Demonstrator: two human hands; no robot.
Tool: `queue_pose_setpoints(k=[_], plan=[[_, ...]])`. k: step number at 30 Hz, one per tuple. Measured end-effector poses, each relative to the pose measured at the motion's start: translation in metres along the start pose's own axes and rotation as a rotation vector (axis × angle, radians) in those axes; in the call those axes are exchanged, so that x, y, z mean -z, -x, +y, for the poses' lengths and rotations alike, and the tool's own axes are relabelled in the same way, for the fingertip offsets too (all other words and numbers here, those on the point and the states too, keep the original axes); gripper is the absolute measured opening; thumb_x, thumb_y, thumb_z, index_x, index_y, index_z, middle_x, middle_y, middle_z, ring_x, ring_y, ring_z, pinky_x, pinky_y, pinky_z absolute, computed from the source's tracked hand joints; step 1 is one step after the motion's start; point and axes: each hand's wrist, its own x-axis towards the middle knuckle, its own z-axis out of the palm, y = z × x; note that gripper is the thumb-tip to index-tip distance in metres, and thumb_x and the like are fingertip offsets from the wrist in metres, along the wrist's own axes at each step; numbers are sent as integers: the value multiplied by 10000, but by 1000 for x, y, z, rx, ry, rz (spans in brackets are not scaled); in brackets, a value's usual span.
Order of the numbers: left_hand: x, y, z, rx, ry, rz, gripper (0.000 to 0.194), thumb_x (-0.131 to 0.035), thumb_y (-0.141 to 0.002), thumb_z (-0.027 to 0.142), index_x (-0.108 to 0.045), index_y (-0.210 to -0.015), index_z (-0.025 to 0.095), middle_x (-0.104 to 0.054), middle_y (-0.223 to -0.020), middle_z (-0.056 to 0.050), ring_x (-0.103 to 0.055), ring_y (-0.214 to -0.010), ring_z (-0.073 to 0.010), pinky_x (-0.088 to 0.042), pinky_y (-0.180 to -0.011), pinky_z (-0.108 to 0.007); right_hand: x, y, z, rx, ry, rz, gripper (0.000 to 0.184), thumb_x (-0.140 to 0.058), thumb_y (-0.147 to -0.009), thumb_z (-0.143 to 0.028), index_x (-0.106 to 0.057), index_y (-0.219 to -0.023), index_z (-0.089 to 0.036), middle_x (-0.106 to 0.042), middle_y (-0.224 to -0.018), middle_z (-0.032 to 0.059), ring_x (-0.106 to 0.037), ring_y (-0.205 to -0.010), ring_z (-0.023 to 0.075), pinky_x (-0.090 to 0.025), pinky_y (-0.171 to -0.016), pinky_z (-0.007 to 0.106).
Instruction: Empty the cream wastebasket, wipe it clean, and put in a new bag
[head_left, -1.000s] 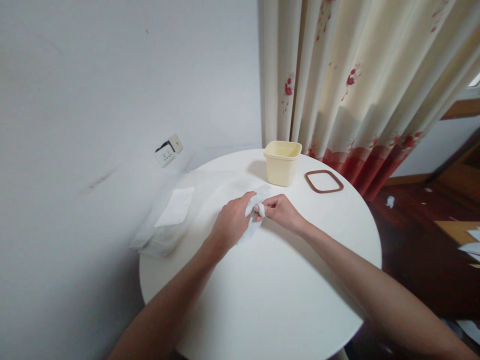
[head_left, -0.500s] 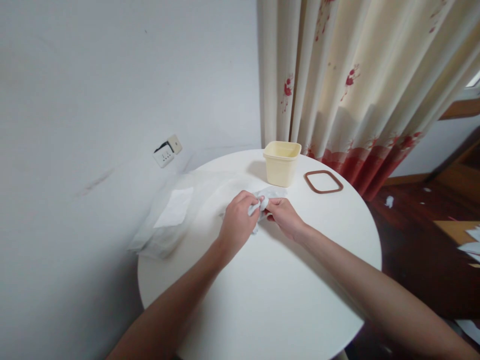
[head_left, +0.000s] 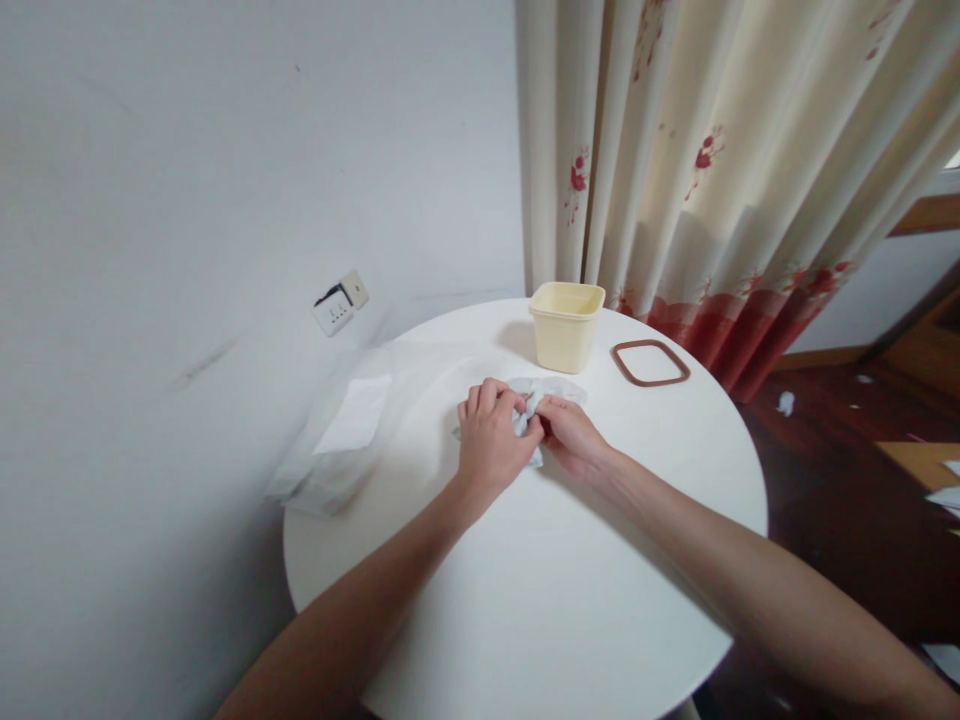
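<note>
Clamping crumpled whitish sheet (head_left: 553, 386), probably plastic, in fingers (head_left: 490, 394) of left hand (head_left: 491, 432) and right hand (head_left: 575, 437), nearer far edge of round white desk (head_left: 525, 590).

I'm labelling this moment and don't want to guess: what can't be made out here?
All in the head view:
- The middle of the crumpled pale bundle: covered by the left hand and right hand.
- The bottom inside the yellow tub: hidden by its near wall.
- The papers at far right: cut off by the picture's edge.
- The white scrap on the floor: too small to identify.
</note>
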Motion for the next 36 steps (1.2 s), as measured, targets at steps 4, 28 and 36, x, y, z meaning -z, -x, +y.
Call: queue_pose_setpoints(k=[4, 28, 36], plan=[[0, -3, -5, -20, -21, -5, 102, -669, -826, 184, -604, -887, 234, -628, -1069, -50, -560, -1055, -270, -433, -876, -433, -1, 1, 2, 0, -11, 29, 214, -764, -604, -241, -557, -564, -204, -545, -581, -24, -430, -607, 125, -333, -585, 277], [-2, -20, -37, 5, -37, -10, 116, -631, -818, 138, -580, -866, 231, -640, -1050, -68, -577, -1056, -284, -453, -875, -414, 1, -4, -8, -122, -53, -20, 164, -708, -601, -163, -608, -727, -196, -543, -614, -28, -351, -538, 100, -253, -495, 267], [-4, -24, -43, 16, 75, -59, 102, -570, -854, 132, -556, -883, 230, -633, -960, -40, -605, -933, -221, -473, -847, -346, 7, -2, -20, -112, 136, -64, 136, -704, -624, -185, -609, -719, -198, -541, -622, -35, -355, -567, 108, -238, -525, 275]])
